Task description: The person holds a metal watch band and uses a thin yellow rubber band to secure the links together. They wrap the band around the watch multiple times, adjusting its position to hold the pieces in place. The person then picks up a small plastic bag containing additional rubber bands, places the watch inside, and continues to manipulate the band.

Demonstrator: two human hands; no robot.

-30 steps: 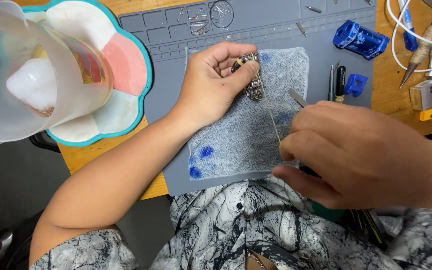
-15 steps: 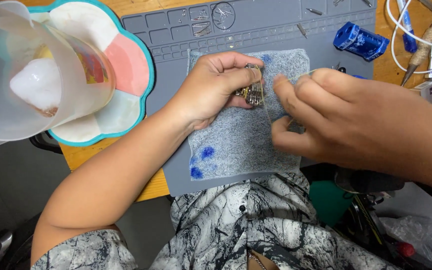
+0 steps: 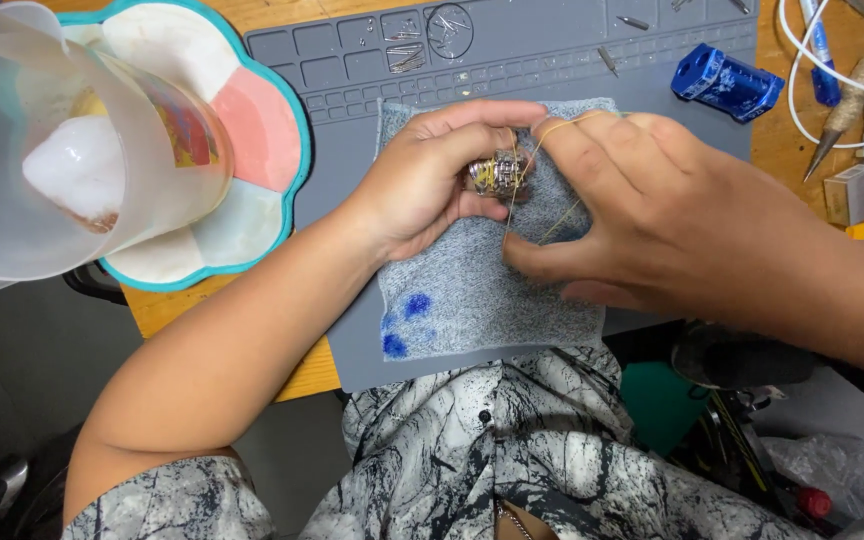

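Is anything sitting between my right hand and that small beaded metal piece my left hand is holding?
Nothing visible does. The right hand is already at the small beaded metal piece, which the left hand pinches above the grey cloth.

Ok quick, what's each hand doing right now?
Left hand: closed on a small metallic piece.
Right hand: pinching a thin gold wire.
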